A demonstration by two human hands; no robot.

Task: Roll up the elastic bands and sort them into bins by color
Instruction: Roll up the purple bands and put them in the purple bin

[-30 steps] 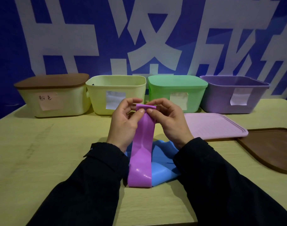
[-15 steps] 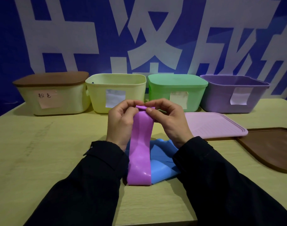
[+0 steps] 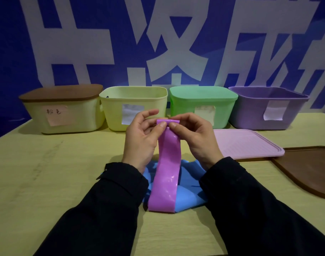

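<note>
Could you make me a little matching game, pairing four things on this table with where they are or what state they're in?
Things:
1. purple elastic band
2. blue elastic band
3. green bin
4. pink lid

States:
A. lid closed on top
B. lying flat on the table, off its bin
C. pinched at its top end by both hands
D. lying on the table under another band

Pairs: 1-C, 2-D, 3-A, 4-B

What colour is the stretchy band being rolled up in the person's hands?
Purple-pink; the elastic band shows best in the head view, its top edge pinched by left hand and right hand.
</note>
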